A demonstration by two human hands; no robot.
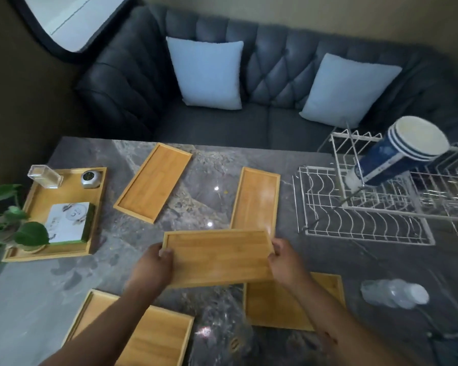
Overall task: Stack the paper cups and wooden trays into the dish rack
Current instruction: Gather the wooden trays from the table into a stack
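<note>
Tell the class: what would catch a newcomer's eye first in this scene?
Both hands, left hand and right hand, hold a wooden tray by its short ends above the marble table. At the right, a stack of blue paper cups lies tilted in the white dish rack.

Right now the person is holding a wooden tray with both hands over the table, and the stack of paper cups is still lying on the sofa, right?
Not quite. The head view shows the paper cups resting in the dish rack, not on the sofa. Both the left hand and right hand do hold the wooden tray.

Two bare forearms, no sleeves, left hand (154, 268), right hand (288, 265), no rings or watch visible
</note>
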